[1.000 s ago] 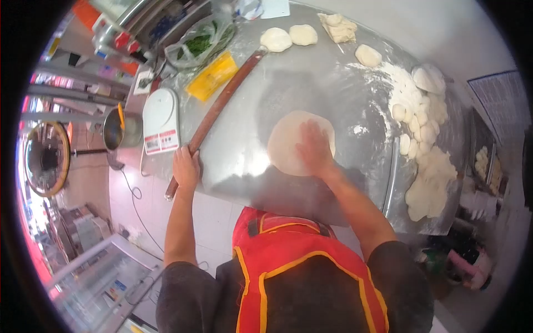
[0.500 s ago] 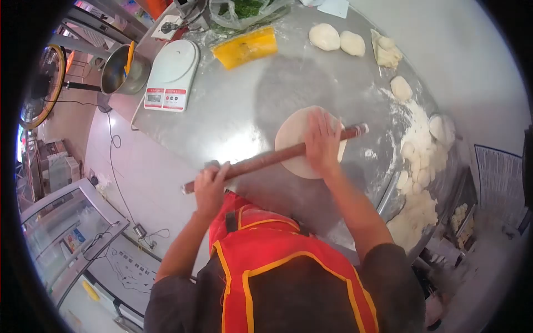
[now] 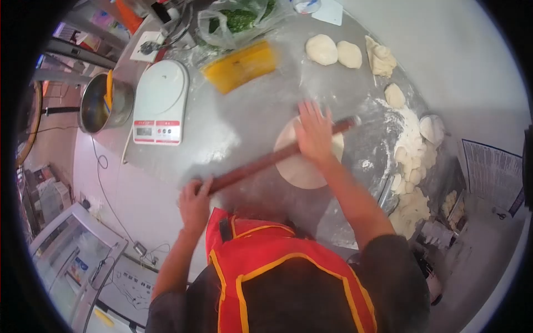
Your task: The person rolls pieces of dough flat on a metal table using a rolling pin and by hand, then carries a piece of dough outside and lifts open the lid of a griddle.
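- The left hand [image 3: 195, 204], its grip closed around one end of the rolling pin [image 3: 252, 171], hides that tip.
- The right hand [image 3: 315, 136], laid open across the pin, covers part of the dough round [image 3: 302, 172] beneath.
- Dough: pale, smooth, flat; pin: reddish-brown, cylindrical.
- Grey, shiny counter [image 3: 250, 111], flour-streaked, beside a pale wall [image 3: 433, 61].

- Scale [image 3: 160, 91]: red-edged panel [image 3: 157, 132], markings too small to read.
- Wall sheet [image 3: 493, 175], far right of the scale: printed lines, illegible.
- White surface [image 3: 132, 284], below the scale: dark characters, unreadable.
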### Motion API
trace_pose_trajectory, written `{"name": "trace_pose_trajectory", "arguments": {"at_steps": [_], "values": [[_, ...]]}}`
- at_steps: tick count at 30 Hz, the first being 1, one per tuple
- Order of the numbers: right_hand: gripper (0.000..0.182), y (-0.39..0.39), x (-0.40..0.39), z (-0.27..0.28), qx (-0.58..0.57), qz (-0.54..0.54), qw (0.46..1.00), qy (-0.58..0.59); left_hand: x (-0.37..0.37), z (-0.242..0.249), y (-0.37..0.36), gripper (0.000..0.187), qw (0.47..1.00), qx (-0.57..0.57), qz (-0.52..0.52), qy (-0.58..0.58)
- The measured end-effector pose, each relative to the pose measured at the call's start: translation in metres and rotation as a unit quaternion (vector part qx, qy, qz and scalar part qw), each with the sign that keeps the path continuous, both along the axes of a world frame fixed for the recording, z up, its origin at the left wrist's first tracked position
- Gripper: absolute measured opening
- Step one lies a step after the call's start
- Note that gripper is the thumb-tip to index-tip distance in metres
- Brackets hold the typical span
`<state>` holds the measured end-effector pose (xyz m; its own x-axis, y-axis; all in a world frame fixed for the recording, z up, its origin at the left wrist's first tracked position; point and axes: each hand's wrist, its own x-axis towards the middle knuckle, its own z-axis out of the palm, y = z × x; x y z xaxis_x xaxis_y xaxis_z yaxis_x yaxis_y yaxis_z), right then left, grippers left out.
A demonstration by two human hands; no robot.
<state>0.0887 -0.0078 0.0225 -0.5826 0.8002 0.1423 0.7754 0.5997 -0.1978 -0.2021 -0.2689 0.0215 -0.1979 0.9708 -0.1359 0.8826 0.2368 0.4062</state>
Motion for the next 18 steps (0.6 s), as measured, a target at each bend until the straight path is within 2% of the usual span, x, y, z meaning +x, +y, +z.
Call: {"name": "trace_pose_trajectory", "arguments": {"at_steps": [2,5,6,7,8,9,10,13,14,15,16,18], "values": [[0.055,0.061,-0.046,-0.001,0.038,-0.017,0.999,0.024,-0.019,0.005,0.030,0.055,1.000,0.021,0.006,0.005],[0.056,0.071,-0.052,-0.004,0.059,0.000,0.994,0.096,-0.015,0.028,0.052,0.056,0.998,0.048,0.000,0.036],[0.056,0.048,-0.034,0.002,0.035,0.012,0.999,0.015,-0.013,0.027,0.047,0.056,0.999,0.026,-0.034,0.004],[0.057,0.016,-0.004,0.000,-0.010,-0.005,1.000,0.024,0.003,0.042,0.040,0.056,0.998,0.039,-0.038,0.011],[0.058,-0.020,0.030,-0.004,-0.053,-0.022,0.998,0.032,0.012,0.033,0.019,0.057,0.998,0.043,-0.052,-0.007],[0.059,-0.052,0.059,0.001,-0.012,0.013,0.998,0.066,0.021,0.020,0.002,0.058,0.996,0.050,-0.064,-0.024],[0.058,-0.079,0.079,0.014,-0.081,-0.014,0.996,0.035,0.028,0.019,-0.006,0.057,0.996,0.039,-0.063,-0.043],[0.054,-0.071,0.086,0.005,0.028,0.029,0.998,0.048,0.043,0.020,-0.019,0.056,0.995,0.013,-0.064,-0.076],[0.052,-0.044,0.062,0.020,-0.011,-0.029,0.999,0.021,0.040,0.017,-0.018,0.055,0.995,0.015,-0.064,-0.075],[0.054,-0.016,0.052,0.009,0.040,-0.004,0.998,0.041,0.038,0.011,-0.017,0.055,0.995,0.017,-0.059,-0.075],[0.056,-0.015,0.049,0.001,0.012,0.004,0.999,0.038,0.036,0.000,-0.022,0.054,0.994,0.004,-0.046,-0.099],[0.057,-0.026,0.056,-0.006,-0.024,-0.004,0.999,0.033,0.050,0.005,-0.026,0.055,0.996,0.014,-0.069,-0.058]]}}
